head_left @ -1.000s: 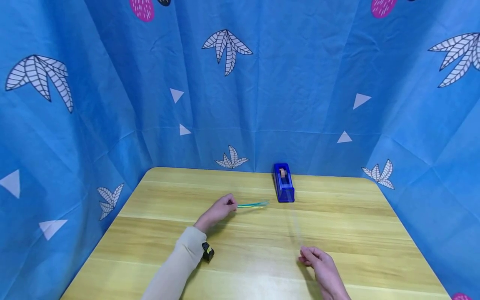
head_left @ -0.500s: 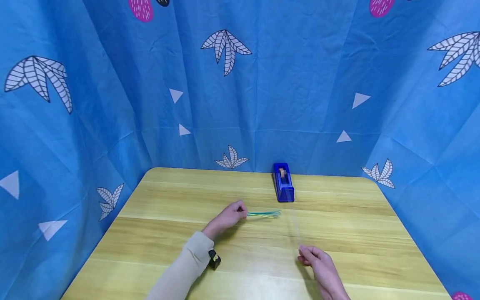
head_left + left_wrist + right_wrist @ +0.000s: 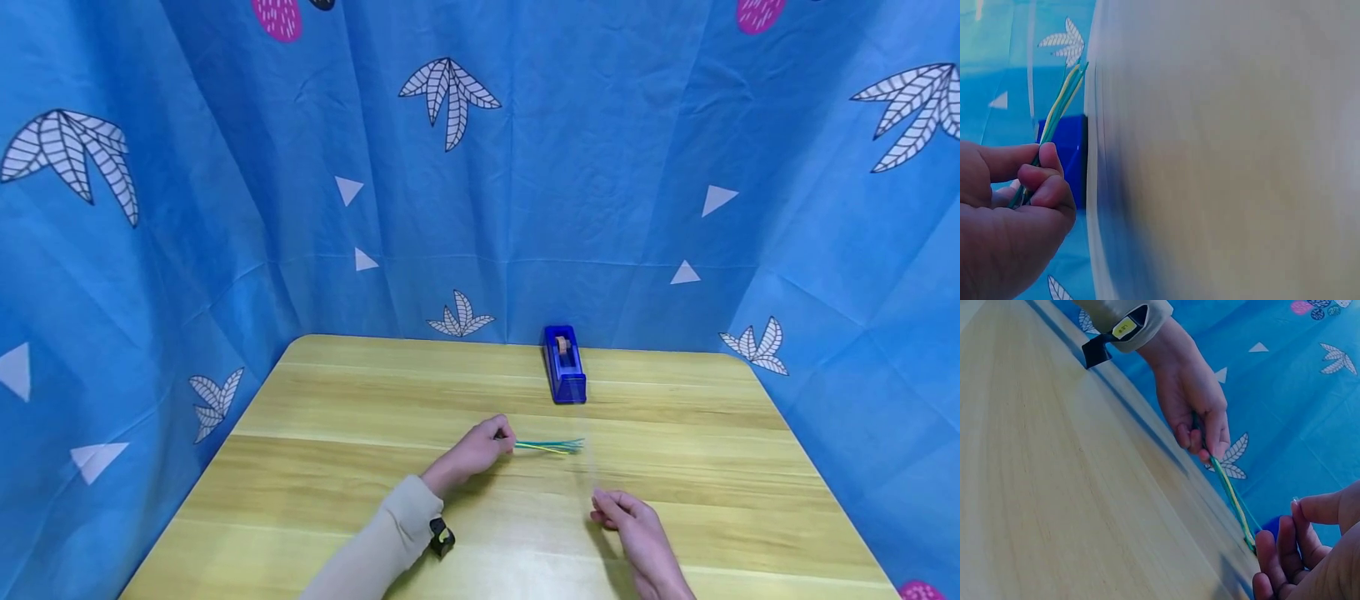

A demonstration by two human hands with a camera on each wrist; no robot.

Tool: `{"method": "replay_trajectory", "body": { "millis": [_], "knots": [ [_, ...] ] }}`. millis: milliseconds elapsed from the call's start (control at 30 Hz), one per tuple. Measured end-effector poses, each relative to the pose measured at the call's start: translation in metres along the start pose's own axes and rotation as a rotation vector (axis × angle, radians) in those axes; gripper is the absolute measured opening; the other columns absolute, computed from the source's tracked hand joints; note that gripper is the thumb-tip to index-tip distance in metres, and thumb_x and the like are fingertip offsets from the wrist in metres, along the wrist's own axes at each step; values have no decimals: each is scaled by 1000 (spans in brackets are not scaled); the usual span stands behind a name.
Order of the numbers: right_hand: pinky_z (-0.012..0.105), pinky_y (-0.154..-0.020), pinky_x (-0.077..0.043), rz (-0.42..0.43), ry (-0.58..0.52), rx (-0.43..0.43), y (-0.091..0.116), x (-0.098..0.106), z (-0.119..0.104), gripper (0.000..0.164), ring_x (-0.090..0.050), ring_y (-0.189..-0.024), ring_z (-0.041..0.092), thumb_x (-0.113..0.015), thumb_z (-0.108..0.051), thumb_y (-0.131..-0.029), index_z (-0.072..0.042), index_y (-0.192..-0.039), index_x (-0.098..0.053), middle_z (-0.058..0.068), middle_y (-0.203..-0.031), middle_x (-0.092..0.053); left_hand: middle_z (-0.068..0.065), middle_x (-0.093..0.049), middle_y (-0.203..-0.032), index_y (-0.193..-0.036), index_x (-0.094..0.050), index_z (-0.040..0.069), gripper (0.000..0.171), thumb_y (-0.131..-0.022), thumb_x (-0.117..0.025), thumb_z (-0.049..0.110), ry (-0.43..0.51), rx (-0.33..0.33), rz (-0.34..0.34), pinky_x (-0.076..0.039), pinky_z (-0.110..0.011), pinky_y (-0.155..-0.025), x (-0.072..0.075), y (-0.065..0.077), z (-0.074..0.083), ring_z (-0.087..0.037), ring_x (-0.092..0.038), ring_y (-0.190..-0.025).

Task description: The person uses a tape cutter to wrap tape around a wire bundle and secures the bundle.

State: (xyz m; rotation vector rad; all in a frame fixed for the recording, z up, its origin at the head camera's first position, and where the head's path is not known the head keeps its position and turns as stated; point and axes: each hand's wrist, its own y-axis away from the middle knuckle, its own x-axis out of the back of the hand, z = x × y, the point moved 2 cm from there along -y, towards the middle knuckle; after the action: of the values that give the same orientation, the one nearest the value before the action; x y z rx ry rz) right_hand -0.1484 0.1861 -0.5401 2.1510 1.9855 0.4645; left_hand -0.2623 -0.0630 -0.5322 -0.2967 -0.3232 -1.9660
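My left hand [image 3: 477,448] grips a bundle of thin green and yellow wires [image 3: 542,446] between thumb and fingers, its loose ends pointing right. In the left wrist view the wires [image 3: 1057,112] fan out beyond the fingertips. A clear strip of tape [image 3: 588,457] runs from the blue tape dispenser [image 3: 570,389] at the back of the table toward me. Its free end is pinched by thumb and forefinger of my right hand [image 3: 632,529]. In the head view the wire tips lie close to the strip; whether they touch it I cannot tell.
The wooden table [image 3: 360,400] has a blue patterned curtain [image 3: 615,167] behind it and at both sides. A small black device [image 3: 442,537] is strapped at the left sleeve [image 3: 382,537].
My left hand has moved right and nearer to me with the wires, bringing their tips up to the tape strip. The right hand has stayed nearly still, holding the tape end.
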Motion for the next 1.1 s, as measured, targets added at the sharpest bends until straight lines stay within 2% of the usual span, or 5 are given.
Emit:
{"method": "replay_trajectory", "body": {
  "millis": [300,600,800,933,1100],
  "knots": [
    [44,-97,-36,-12,-6,-3,-1,-1,1,38,-55,-102,21,-64,-37,-102,0,-112,-68,3,-100,-68,-8,-62,-91,-92,-55,4,15,-105,-57,10,35,3,-12,-38,-27,-66,-25,4,9,-18,-49,-80],
    [35,-93,-39,-4,-16,8,-1,-3,-1,35,-59,-99,18,-65,-33,-102,0,-111,-69,2,-101,-69,-3,-60,-88,-90,-54,6,16,-105,-57,9,77,-1,-30,-39,-24,-64,-47,10,15,-17,-50,-79],
    [37,-96,-38,-5,-21,9,1,-3,-1,38,-60,-101,18,-66,-37,-101,-1,-112,-70,1,-106,-68,-3,-62,-90,-92,-55,6,13,-103,-58,9,89,-4,-31,-41,-26,-66,-58,14,22,-18,-52,-81],
    [43,-100,-39,1,-23,21,2,-3,-2,37,-61,-100,19,-65,-36,-102,0,-111,-70,4,-109,-66,-3,-62,-92,-93,-55,7,11,-103,-58,10,90,-16,-39,-40,-25,-64,-64,15,24,-16,-48,-77],
    [50,-104,-39,3,-18,22,4,-4,-3,37,-62,-100,18,-66,-35,-102,1,-109,-71,4,-107,-67,-4,-64,-92,-93,-57,7,9,-102,-58,8,96,-10,-38,-44,-25,-67,-70,20,27,-16,-52,-81]
  ]
}}
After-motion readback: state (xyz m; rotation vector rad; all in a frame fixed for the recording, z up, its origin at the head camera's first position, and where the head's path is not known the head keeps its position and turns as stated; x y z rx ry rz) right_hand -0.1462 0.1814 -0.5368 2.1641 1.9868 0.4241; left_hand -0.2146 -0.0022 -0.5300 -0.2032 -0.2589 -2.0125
